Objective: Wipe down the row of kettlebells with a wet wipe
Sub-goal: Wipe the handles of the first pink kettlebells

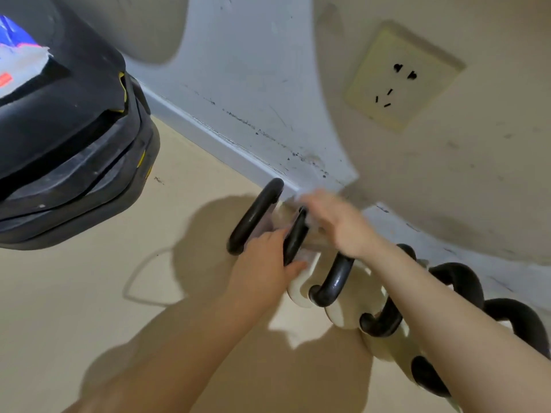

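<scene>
Both hands work at the far end of a kettlebell row along the wall.

Left hand point(262, 263) grips the second handle point(295, 236) from the far end, fingers curled round it. Right hand point(337, 222) is blurred just beyond that handle; a pale wipe point(310, 223) seems to sit under it, but its grip cannot be told. Kettlebells point(337, 278) have black handles on pale bodies; about six handles show. They stand on a beige floor point(89, 293) against a scuffed pale wall point(253, 70). Right of the row, a yellowed socket point(399, 76). Left of it, a black bag point(68, 129); no writing is legible.
</scene>
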